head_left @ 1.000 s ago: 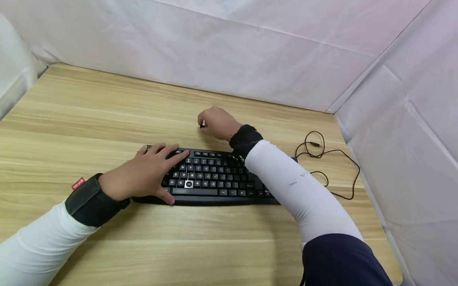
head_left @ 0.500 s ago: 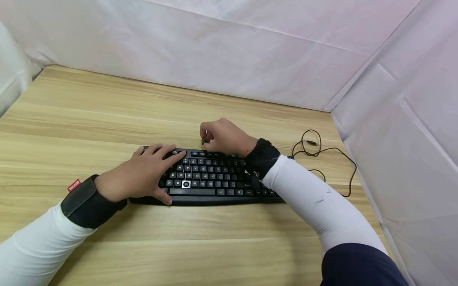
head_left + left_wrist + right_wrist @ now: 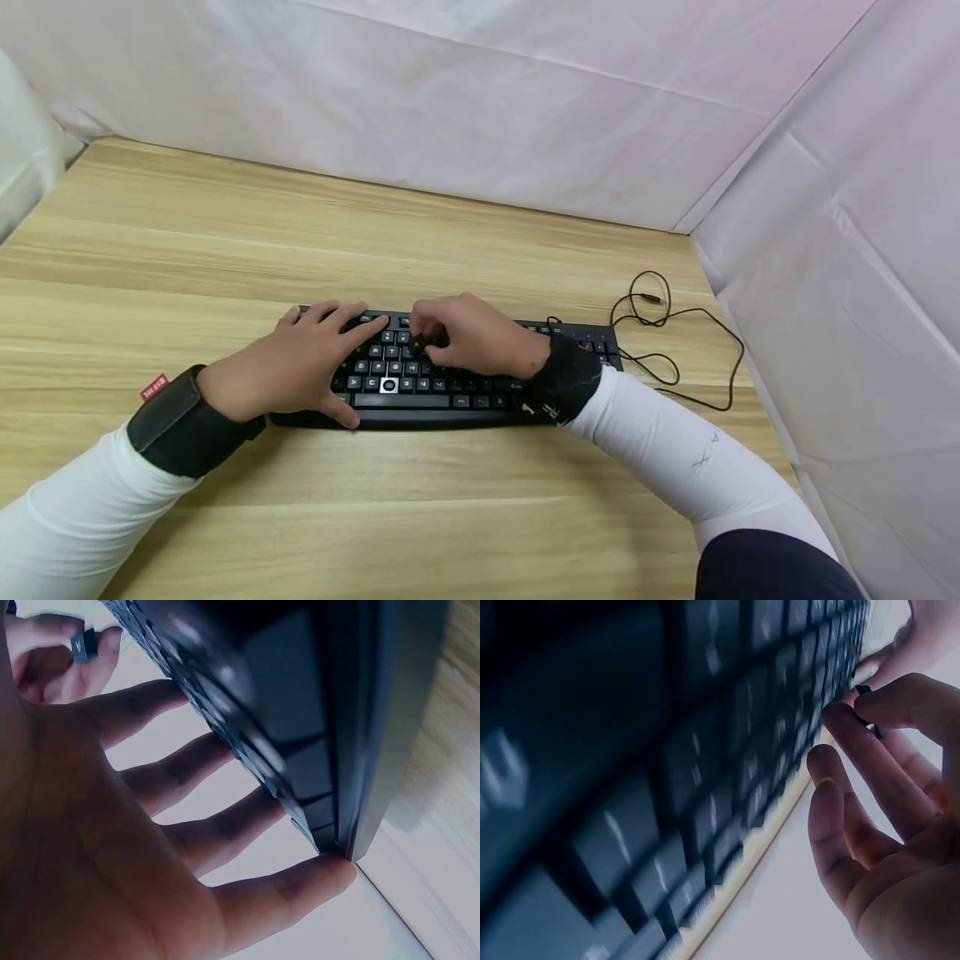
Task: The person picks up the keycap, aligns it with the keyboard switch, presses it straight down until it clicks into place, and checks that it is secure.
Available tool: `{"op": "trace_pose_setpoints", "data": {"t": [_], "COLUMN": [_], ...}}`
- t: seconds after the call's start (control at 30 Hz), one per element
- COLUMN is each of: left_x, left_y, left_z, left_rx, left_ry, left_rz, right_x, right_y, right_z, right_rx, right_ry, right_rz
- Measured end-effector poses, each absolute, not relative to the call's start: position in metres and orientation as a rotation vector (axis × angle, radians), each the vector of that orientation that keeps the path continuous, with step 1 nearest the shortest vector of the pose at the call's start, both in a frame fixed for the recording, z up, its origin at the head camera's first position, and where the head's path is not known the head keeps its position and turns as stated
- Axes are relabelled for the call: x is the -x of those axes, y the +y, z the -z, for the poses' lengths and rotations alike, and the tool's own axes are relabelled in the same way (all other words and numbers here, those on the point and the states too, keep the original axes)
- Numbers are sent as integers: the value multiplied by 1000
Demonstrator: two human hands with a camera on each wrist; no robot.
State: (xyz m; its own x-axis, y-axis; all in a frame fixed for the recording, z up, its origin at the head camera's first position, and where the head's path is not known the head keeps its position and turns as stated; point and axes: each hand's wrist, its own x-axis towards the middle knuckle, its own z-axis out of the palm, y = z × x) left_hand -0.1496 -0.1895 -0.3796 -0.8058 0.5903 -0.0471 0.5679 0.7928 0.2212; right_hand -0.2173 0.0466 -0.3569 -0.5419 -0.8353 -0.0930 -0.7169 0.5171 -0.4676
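Note:
A black keyboard (image 3: 405, 402) lies on the wooden table. One bare key spot (image 3: 388, 385) in its lower letter row shows as a white square with a dark middle. My left hand (image 3: 296, 367) rests spread over the keyboard's left end, fingertips on the keys and along the back edge, thumb at the front edge. My right hand (image 3: 480, 337) is above the middle of the keys, pinching a small black keycap (image 3: 85, 645) between thumb and forefinger; the left wrist view shows a pale mark on it. Its other fingers are loosely bent in the right wrist view.
A thin black cable (image 3: 705, 312) lies looped on the table right of the keyboard, with its plug (image 3: 651, 297) near the back. The wooden tabletop (image 3: 375, 517) extends in front. White cloth (image 3: 487, 108) hangs behind and on the right.
My right hand has come from behind the keyboard toward me with the keycap, and is now over the keys. The left hand stays in place on the keyboard.

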Motion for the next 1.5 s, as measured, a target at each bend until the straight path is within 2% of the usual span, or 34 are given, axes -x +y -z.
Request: {"op": "trace_pose_setpoints", "data": {"t": [0.2, 0.47, 0.87, 1.5], "left_x": [150, 151, 150, 151], "left_y": [-190, -191, -190, -190], "left_z": [381, 382, 380, 381], "left_rx": [-924, -946, -926, -909], "left_ry": [2869, 2862, 2866, 2850], "left_rz": [-302, -310, -307, -317], "right_x": [209, 207, 182, 175], "right_y": [46, 48, 47, 39], "right_z": [364, 367, 365, 376], "right_rx": [1399, 1387, 1142, 1316], "right_ry": [2365, 2333, 2569, 2658], "right_rz": [536, 517, 630, 526]}}
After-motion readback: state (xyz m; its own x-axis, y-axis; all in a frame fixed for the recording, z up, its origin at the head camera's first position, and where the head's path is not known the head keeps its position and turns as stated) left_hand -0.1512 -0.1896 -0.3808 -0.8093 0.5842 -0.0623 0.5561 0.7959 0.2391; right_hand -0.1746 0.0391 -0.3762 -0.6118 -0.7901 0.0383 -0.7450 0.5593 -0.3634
